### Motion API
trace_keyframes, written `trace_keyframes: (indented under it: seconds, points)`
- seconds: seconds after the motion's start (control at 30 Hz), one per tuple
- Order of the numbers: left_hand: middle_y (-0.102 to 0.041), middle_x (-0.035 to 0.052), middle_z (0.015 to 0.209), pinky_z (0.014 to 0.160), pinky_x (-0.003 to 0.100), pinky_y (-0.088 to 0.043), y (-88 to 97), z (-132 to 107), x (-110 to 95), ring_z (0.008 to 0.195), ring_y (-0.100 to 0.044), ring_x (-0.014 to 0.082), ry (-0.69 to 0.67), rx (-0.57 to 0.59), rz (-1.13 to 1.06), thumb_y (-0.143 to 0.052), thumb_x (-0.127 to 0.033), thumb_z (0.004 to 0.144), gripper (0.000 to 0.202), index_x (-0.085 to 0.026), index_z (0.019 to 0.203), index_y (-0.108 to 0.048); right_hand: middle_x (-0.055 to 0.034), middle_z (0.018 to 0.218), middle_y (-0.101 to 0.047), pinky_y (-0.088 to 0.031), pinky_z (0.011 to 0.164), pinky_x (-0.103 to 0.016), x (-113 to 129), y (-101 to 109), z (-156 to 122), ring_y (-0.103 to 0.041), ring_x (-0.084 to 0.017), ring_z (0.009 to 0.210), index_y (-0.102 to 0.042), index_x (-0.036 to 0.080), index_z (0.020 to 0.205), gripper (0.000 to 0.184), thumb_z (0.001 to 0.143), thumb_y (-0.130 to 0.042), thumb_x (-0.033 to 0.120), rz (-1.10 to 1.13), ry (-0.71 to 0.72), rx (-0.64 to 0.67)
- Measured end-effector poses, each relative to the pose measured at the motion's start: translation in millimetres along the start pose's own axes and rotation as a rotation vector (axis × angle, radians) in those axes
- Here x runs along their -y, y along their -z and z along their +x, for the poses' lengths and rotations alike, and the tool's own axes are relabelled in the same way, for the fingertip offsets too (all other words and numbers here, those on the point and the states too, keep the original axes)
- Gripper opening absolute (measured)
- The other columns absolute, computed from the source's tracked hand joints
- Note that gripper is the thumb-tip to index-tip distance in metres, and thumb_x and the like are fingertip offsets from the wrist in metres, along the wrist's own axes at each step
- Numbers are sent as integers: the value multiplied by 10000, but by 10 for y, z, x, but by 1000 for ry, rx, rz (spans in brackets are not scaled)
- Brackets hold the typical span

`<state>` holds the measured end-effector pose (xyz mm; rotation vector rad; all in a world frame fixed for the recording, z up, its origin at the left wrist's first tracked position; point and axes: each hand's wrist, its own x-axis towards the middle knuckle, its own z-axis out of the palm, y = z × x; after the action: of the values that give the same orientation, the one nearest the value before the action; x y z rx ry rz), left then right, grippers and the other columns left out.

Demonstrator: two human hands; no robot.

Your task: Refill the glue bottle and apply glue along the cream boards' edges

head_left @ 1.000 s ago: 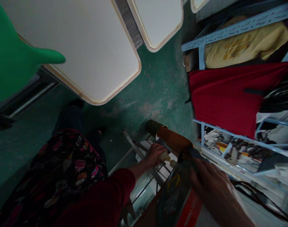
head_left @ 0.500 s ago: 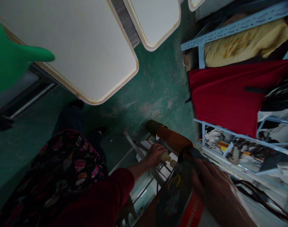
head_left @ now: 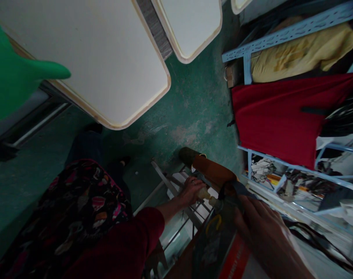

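**Two hands met at a pale stub over a metal rack**

The left hand (head_left: 190, 190), reaching out of a dark red sleeve (head_left: 127, 244), was curled shut around the near end of a pale stubby piece (head_left: 204, 193). The fingers wrapped over the top, and only the far tip showed beyond the knuckles. That piece sat low in the middle of the view, above a bare metal rack (head_left: 162, 175) and just below a brown roll (head_left: 213, 172). Its narrower end touched, or nearly touched, the top of a dark bag (head_left: 213, 236).

The right hand (head_left: 262, 228) lay over the bag's upper edge with the back of the hand toward the camera. The fingers stretched toward the pale piece, but the dim light hid whether they pinched anything or only pressed down. Judging by the pose, this hand was steadying the bag so that the other could grip and work the stub against it.

The piece's long axis ran from upper left to lower right, the thin end pointing toward the bag and the right hand (roughly in line with the left forearm).

Around them were a worn green floor (head_left: 194, 108), blue shelving (head_left: 247, 69) draped with red cloth (head_left: 281, 116), and white tabletops (head_left: 107, 58).
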<state>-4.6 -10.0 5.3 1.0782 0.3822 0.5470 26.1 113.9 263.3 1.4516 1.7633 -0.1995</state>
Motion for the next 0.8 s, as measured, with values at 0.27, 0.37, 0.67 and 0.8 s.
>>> trace_keyframes:
  seconds: [0.27, 0.37, 0.67, 0.8]
  points:
    - [-585, 89, 1190, 1021, 429, -286, -38, 30, 16, 1147, -416, 275, 14, 32, -8, -630, -315, 633, 572, -181, 1188, -587, -87, 913, -627, -495, 620, -314, -18, 3, -8, -625, -212, 788, -498, 132, 1086, 272, 934, -360, 310, 20, 4, -5]
    - [-587, 79, 1190, 1025, 425, -277, -54, 22, 48, 1151, -417, 266, 22, 33, 6, -632, -312, 655, 547, -189, 1187, -591, -88, 907, -630, -494, 605, -308, -14, 18, 6, -626, -207, 773, -501, 126, 1073, 261, 934, -358, 295, 3, 16, -8]
    - [-587, 78, 1216, 998, 428, -321, -46, -113, 287, 1147, -427, 287, 79, -12, 49, -704, -326, 585, 631, -181, 1190, -596, -98, 921, -633, -511, 638, -327, -21, -25, -29, -627, -217, 791, -504, 122, 1086, 274, 931, -383, 313, -8, -6, -9]
    - [-582, 78, 1216, 994, 429, -327, -127, -138, 359, 1133, -435, 286, 102, -2, 40, -716, -313, 578, 653, -180, 1204, -587, -102, 914, -633, -504, 614, -314, -29, -24, -27, -626, -212, 773, -505, 115, 1082, 287, 935, -367, 319, -42, 20, -23]
